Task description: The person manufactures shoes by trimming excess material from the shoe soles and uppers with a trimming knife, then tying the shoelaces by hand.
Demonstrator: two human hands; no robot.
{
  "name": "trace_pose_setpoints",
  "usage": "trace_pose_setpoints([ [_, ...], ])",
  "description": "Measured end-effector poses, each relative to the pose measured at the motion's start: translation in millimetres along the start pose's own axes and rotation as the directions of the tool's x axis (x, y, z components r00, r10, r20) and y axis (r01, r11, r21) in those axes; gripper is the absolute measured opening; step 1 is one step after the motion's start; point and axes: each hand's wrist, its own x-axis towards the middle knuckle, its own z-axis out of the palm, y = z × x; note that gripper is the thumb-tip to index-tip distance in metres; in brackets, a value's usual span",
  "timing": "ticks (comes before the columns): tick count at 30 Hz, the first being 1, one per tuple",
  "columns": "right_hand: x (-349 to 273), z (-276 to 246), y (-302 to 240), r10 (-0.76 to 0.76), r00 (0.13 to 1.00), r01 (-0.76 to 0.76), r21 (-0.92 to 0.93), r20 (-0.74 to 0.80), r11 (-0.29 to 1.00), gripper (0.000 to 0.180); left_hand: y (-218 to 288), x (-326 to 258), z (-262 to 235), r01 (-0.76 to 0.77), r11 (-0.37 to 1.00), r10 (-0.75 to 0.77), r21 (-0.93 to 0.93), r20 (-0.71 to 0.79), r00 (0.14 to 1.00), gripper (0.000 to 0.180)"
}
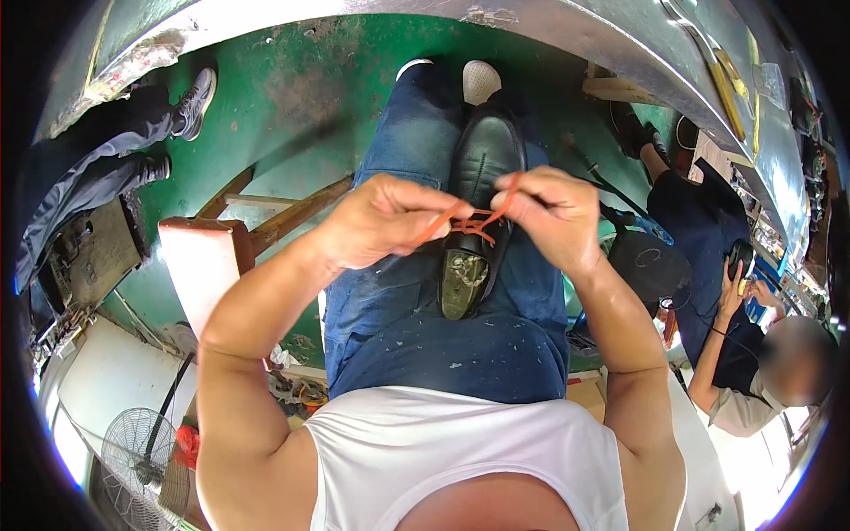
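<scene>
A black leather shoe (pixel 489 152) lies lengthwise on my lap, its toe pointing away from me. From its opening shows the heel end of a dark green, scuffed shoe last (pixel 463 281). An orange lace (pixel 475 228) crosses over the shoe's throat in a loose loop or knot. My left hand (pixel 379 223) pinches one end of this lace at the shoe's left side. Across from it, my right hand (pixel 560 217) grips the other end between thumb and fingers. The lace spans the short gap between both hands, above the shoe.
A metal-edged workbench (pixel 567 40) curves across the far side. On my left stand a wooden stool (pixel 208 257) and a wire fan (pixel 146 451); another person's legs (pixel 97 150) are beyond. To my right, a seated person (pixel 753 354) holds a dark shoe (pixel 741 258), near a black round seat (pixel 651 268).
</scene>
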Motion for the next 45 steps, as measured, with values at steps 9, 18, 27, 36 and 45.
trace_pose_setpoints([
  [9, 0.7, -5.2, -10.7, 0.283, 0.879, -0.214, -0.213, 0.383, 0.953, 0.032, -17.9, 30.6, 36.4, -0.469, 0.421, 0.687, 0.776, 0.065, 0.724, 0.014],
  [18, -31.0, -16.4, -21.7, -0.327, 0.899, 0.436, -0.654, 0.29, 0.618, 0.013, -15.8, -0.3, 25.8, -0.306, -0.025, 0.692, 0.952, 0.238, 0.682, 0.005],
  [27, -43.2, -26.6, 25.6, -0.198, 0.969, 0.244, -0.447, 0.148, 0.861, 0.011, -37.0, -17.5, 32.4, -0.266, 0.343, 0.769, 0.901, -0.107, 0.63, 0.02],
  [36, -45.1, -37.1, 6.2, -0.158, 0.985, 0.17, -0.289, 0.063, 0.942, 0.01, -26.8, 14.5, 75.4, -0.152, 0.209, 0.709, 0.966, -0.043, 0.704, 0.042],
  [45, -29.4, -51.7, -34.2, -0.277, 0.943, 0.324, -0.329, 0.182, 0.887, 0.028, -30.9, 14.5, 34.5, -0.299, 0.828, 0.477, 0.474, -0.316, 0.82, 0.024],
])
